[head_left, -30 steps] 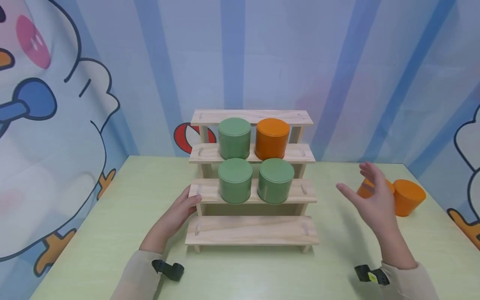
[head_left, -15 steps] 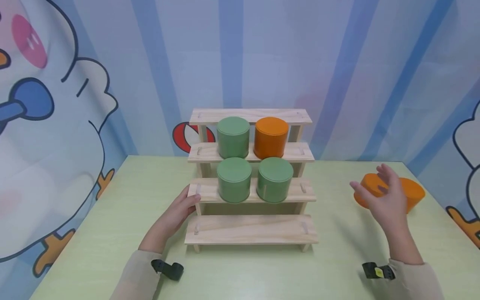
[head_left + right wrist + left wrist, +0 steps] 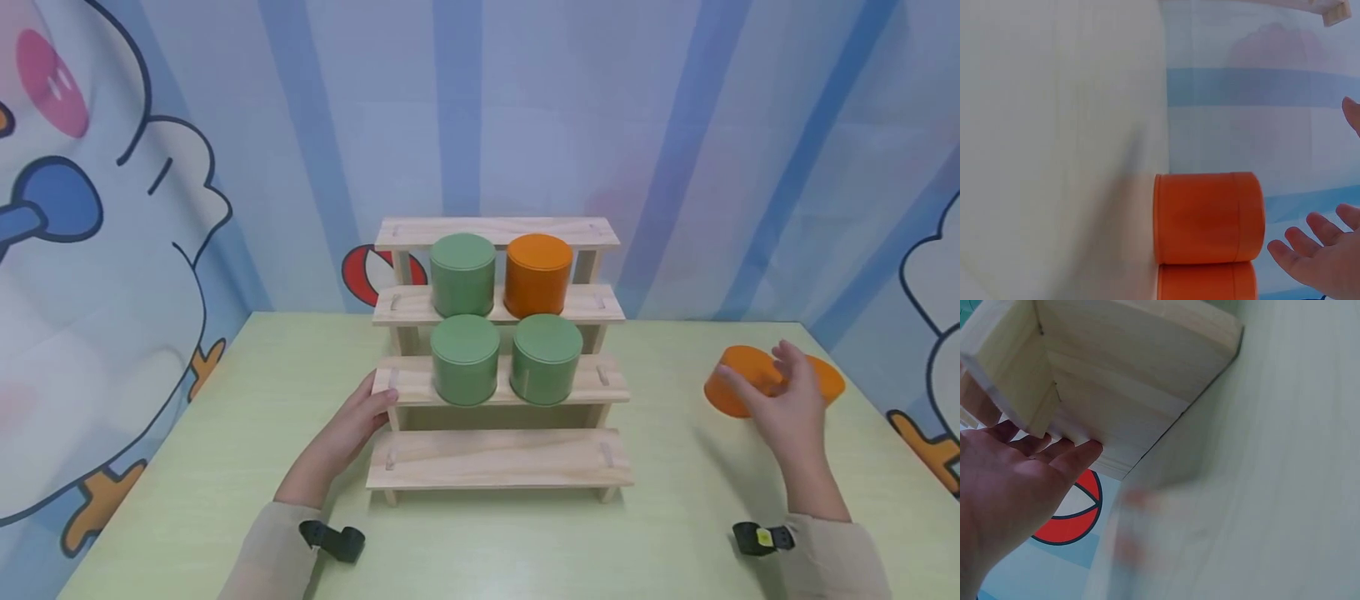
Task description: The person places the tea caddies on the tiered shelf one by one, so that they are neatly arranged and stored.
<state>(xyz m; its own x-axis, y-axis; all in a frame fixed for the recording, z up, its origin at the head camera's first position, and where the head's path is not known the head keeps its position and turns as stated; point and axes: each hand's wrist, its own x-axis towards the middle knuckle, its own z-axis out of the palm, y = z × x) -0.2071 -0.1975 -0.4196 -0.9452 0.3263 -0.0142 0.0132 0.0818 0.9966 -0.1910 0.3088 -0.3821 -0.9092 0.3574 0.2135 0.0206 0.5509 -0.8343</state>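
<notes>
A pale wooden tiered rack (image 3: 498,462) stands mid-table. My left hand (image 3: 352,429) grips the left end of its second step from the bottom, thumb on top; in the left wrist view its fingers (image 3: 1075,456) reach along the side panel. Two green canisters (image 3: 465,367) sit on that step. On the step above are a green canister (image 3: 462,279) and an orange canister (image 3: 537,279). At right, my right hand (image 3: 795,417) hovers beside two orange canisters (image 3: 731,387) on the table, thumb and fingers spread apart. The right wrist view shows its fingertips off the nearer orange canister (image 3: 1210,219).
The top step (image 3: 498,232) and bottom step of the rack bear no canisters. A striped blue cartoon backdrop (image 3: 525,108) rises behind the pale green table (image 3: 525,550) and along both sides.
My right hand has moved right and slightly down, bringing it over the farther orange canister on the table, with thumb and fingers closer together. The left hand keeps its grip on the rack.
</notes>
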